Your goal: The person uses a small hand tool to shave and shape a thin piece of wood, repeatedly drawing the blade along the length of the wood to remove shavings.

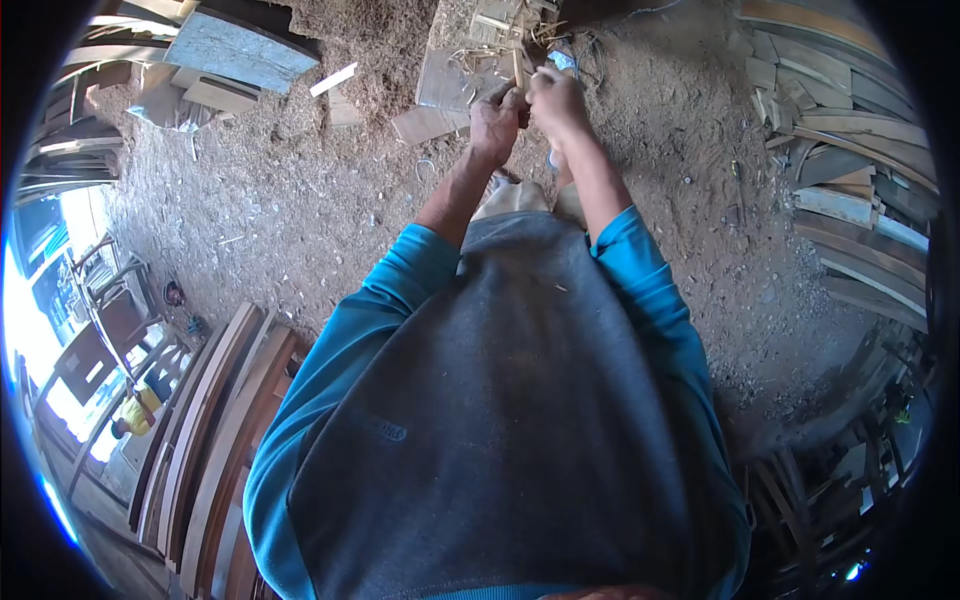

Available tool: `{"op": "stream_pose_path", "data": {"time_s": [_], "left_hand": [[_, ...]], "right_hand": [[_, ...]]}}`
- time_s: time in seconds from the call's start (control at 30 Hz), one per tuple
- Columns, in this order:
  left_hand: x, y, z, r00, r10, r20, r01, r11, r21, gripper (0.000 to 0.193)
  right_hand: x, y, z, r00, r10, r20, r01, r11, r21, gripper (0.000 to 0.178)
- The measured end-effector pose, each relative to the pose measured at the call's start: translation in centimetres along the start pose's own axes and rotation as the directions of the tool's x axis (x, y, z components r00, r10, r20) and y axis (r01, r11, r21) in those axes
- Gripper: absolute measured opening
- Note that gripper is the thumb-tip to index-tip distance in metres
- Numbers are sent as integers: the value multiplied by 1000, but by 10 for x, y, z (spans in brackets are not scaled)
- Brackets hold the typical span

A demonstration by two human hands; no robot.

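Up at twelve o'clock, the left hand [494, 124] grips a slim wooden stick [518, 67] pointing toward twelve, the right hand [558, 104] is curled at its three o'clock, too blurred to tell what it holds, and a flat board [438, 83] lies at ten.

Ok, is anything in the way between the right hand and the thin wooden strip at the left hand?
Nothing visible stands between them. The right hand is close beside the thin wooden strip, on its right; the left hand appears to grip the strip. Whether the right hand touches it is unclear.
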State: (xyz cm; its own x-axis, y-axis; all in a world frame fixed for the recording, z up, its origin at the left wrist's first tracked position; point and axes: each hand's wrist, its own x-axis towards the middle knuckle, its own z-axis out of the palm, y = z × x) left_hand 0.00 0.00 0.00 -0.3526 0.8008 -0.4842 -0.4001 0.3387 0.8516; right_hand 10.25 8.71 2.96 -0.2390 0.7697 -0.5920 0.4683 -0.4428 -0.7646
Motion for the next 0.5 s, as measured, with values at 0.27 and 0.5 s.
{"op": "stream_pose_path", "data": {"time_s": [0.27,0.5], "left_hand": [[-14,39,4,993,-113,-34,110,990,-86,37],[-7,31,0,994,-111,-23,112,993,41,29]], "right_hand": [[-77,-29,-35,947,-313,70,316,877,-363,40],[-92,-10,-26,938,-333,100,344,849,-402,40]]}}
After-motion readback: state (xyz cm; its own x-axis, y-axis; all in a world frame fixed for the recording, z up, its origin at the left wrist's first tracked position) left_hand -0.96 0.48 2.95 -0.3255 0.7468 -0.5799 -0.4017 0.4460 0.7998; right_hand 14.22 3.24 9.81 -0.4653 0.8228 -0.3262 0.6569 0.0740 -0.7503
